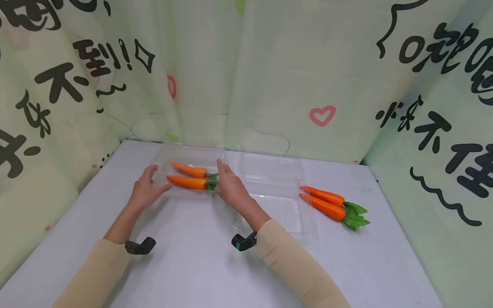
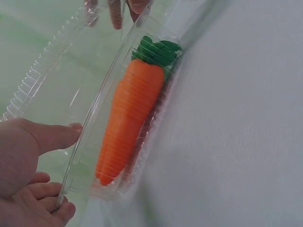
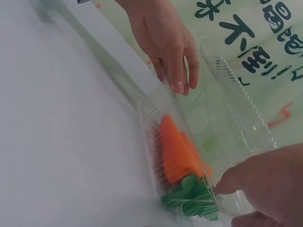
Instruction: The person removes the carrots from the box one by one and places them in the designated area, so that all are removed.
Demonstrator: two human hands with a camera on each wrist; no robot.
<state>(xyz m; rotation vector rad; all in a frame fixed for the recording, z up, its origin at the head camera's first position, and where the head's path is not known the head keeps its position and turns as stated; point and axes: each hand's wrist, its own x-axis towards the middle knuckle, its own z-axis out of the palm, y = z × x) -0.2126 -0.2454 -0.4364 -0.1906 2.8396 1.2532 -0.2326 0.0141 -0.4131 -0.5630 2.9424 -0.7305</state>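
Two orange toy carrots [image 1: 191,182] with green leaves lie side by side in a clear plastic clamshell box [image 2: 156,28], their tips toward the left. The hinged lid [image 2: 28,87] of this box stands raised at the back. My left hand [image 1: 148,188] grips the box's left end, the thumb on the front rim and the other fingers round the corner. At the opposite end, my right hand [image 1: 232,186] holds the box beside the leaves, its thumb at the rim in the right wrist view. In the head view that hand partly hides the leaves.
A second clear box [image 1: 271,211] lies opened out on the white table [image 1: 185,265], right of the first and partly under my right forearm. Two more carrots [image 1: 327,208] lie at its right side. A printed curtain [image 1: 269,85] surrounds the table's back and sides.
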